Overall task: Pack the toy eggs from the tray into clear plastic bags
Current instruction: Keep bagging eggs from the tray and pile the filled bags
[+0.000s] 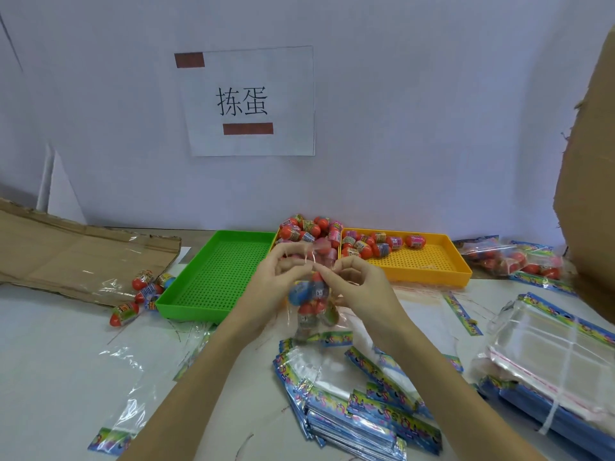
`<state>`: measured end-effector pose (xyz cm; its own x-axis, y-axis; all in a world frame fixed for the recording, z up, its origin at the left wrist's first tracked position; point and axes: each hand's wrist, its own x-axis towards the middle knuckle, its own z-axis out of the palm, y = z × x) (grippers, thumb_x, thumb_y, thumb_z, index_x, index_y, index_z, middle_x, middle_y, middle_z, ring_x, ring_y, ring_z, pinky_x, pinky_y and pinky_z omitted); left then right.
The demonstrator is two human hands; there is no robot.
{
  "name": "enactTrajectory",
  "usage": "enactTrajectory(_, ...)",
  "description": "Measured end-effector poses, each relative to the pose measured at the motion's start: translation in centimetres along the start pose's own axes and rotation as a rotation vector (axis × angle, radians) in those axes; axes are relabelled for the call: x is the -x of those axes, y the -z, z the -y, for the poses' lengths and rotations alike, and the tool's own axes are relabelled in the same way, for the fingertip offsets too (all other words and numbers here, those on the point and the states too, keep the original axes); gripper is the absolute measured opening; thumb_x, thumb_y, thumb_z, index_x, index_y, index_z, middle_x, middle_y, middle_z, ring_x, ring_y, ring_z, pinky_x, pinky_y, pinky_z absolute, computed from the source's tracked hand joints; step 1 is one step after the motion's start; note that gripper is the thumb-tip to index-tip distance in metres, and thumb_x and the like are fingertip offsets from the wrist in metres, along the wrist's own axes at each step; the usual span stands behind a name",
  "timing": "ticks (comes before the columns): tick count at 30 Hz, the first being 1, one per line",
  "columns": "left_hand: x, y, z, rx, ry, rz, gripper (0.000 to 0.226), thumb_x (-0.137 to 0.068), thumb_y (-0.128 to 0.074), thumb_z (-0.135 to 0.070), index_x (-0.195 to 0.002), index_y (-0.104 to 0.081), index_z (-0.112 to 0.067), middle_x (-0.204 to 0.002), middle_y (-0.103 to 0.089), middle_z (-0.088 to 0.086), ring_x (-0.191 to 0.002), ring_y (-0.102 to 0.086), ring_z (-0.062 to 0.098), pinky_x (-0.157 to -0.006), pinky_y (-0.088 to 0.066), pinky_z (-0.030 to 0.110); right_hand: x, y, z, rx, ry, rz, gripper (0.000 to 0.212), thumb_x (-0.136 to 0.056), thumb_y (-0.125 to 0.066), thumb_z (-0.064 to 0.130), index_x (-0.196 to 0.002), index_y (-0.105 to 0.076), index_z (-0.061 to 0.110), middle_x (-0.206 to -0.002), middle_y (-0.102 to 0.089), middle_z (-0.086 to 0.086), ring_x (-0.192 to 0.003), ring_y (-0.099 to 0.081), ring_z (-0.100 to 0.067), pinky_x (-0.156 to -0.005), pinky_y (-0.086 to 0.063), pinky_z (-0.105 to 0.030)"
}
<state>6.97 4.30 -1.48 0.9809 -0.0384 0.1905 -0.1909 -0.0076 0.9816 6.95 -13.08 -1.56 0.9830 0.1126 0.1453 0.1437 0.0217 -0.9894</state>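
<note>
While both hands pinch its open top edge, the clear plastic bag (314,304) hangs upright above the table (50,354), its long axis running from the mouth at the top down to the printed header strip at the bottom. The left hand (278,287) grips the film with thumb and curled fingers on one side of the mouth; the right hand (357,284) pinches the other side, and the two sets of fingertips nearly meet. Inside the bag sit several toy eggs (312,307), rounded capsules of glossy plastic, mostly red with one blue, each wrapped in a printed label band; which way each one points is hard to tell through the crinkled film.

Behind the hands, a heap of loose eggs (309,229) rises over the near corner of the orange tray (429,264), a shallow rectangular plastic tray with a perforated floor, and more eggs lie scattered on their sides along its far edge. Just beside it on the left stands a green tray (213,271) of the same shape and perforated floor. A few stray eggs (143,294) lie on the table left of the green tray, near a flattened sheet of cardboard (73,254).

Flat empty bags (349,407) with colourful header strips lie fanned in front of the hands, and a banded stack of bags (545,361) sits to the right. Filled bags (512,257) rest beyond the orange tray. A paper sign (249,101) hangs on the wall.
</note>
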Motion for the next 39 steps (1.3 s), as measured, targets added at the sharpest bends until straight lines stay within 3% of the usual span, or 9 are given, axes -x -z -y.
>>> enactTrajectory(2, -0.2, 0.5, -0.1, 0.059, 0.023, -0.03, 0.018, -0.099, -0.069, -0.011, -0.117, -0.071, -0.014, -0.108, -0.08, 0.002, -0.102, -0.077, 0.018, -0.083, -0.063, 0.03, 0.0, 0.2, 0.0, 0.005, -0.023, -0.011, 0.014, -0.092, -0.078, 0.027, -0.098, -0.071, 0.017, -0.079, -0.068, -0.001, -0.071, -0.066, -0.011, -0.066, -0.056, -0.024)
enactTrajectory(6, -0.3, 0.8, -0.3, 0.178, 0.055, -0.084, 0.026, -0.098, -0.071, -0.008, -0.122, -0.067, 0.0, -0.109, -0.079, 0.018, -0.093, -0.08, 0.027, -0.073, -0.062, 0.026, 0.0, 0.2, -0.2, -0.03, -0.08, -0.018, 0.012, -0.093, -0.076, 0.029, -0.101, -0.075, 0.02, -0.094, -0.076, -0.011, -0.092, -0.075, -0.029, -0.084, -0.063, -0.046)
enactTrajectory(9, -0.2, 0.8, -0.7, 0.288, 0.101, -0.095, 0.029, -0.097, -0.073, -0.017, -0.122, -0.068, -0.002, -0.109, -0.079, 0.018, -0.081, -0.078, 0.017, -0.071, -0.061, 0.023, 0.0, 0.3, -0.2, -0.086, -0.092, -0.051, 0.012, -0.095, -0.074, 0.03, -0.099, -0.076, 0.02, -0.093, -0.078, -0.009, -0.084, -0.074, -0.021, -0.068, -0.062, -0.033)
enactTrajectory(12, -0.2, 1.0, -0.7, 0.218, 0.12, -0.069, 0.021, -0.099, -0.07, -0.009, -0.118, -0.069, 0.0, -0.11, -0.08, 0.015, -0.098, -0.079, 0.026, -0.072, -0.062, 0.024, 0.0, 0.4, -0.1, -0.119, -0.093, -0.072, 0.016, -0.094, -0.074, 0.034, -0.101, -0.076, 0.02, -0.089, -0.077, -0.005, -0.071, -0.072, -0.01, -0.057, -0.055, -0.022)
enactTrajectory(18, -0.2, 1.1, -0.6, 0.159, 0.116, -0.127, 0.013, -0.099, -0.063, 0.003, -0.11, -0.069, 0.005, -0.101, -0.08, 0.019, -0.094, -0.08, 0.032, -0.077, -0.066, 0.032, 0.0, 0.2, -0.3, -0.076, -0.036, -0.06, 0.014, -0.093, -0.074, 0.039, -0.089, -0.079, 0.026, -0.09, -0.077, -0.002, -0.08, -0.071, -0.011, -0.069, -0.061, -0.025)
enactTrajectory(23, -0.1, 0.9, -0.7, 0.11, 0.073, -0.125, 0.02, -0.099, -0.07, -0.018, -0.11, -0.074, -0.002, -0.1, -0.082, 0.011, -0.092, -0.08, 0.026, -0.074, -0.063, 0.026, 0.0, -0.3, -0.6, 0.069, 0.114, -0.133, 0.011, -0.097, -0.071, 0.029, -0.09, -0.075, 0.022, -0.08, -0.074, 0.008, -0.077, -0.069, -0.004, -0.07, -0.056, -0.017)
enactTrajectory(25, -0.1, 0.9, -0.6, 0.116, 0.084, -0.134, 0.018, -0.095, -0.075, -0.011, -0.109, -0.074, 0.0, -0.099, -0.081, 0.013, -0.091, -0.08, 0.028, -0.072, -0.063, 0.025, 0.1, -0.5, -0.6, 0.103, 0.147, -0.13, 0.01, -0.098, -0.071, 0.027, -0.09, -0.074, 0.021, -0.078, -0.072, 0.01, -0.075, -0.067, -0.003, -0.07, -0.055, -0.016)
enactTrajectory(31, -0.4, 2.6, -1.0, 0.236, 0.221, 0.023, 0.025, -0.098, -0.065, 0.0, -0.122, -0.071, 0.002, -0.116, -0.078, 0.016, -0.107, -0.077, 0.029, -0.086, -0.065, 0.034, -0.2, -0.2, -1.0, 0.098, 0.059, -0.195, 0.013, -0.099, -0.069, 0.025, -0.09, -0.072, 0.016, -0.08, -0.072, 0.001, -0.079, -0.072, -0.014, -0.078, -0.064, -0.041)
enactTrajectory(39, -0.4, 2.3, -0.7, 0.313, 0.249, 0.012, 0.035, -0.084, -0.081, -0.02, -0.113, -0.075, -0.001, -0.114, -0.079, 0.017, -0.103, -0.078, 0.027, -0.073, -0.063, 0.026, -0.5, 0.4, -0.7, 0.086, 0.015, -0.269, 0.011, -0.101, -0.066, 0.024, -0.094, -0.071, 0.016, -0.084, -0.072, 0.0, -0.077, -0.071, -0.012, -0.07, -0.063, -0.028)
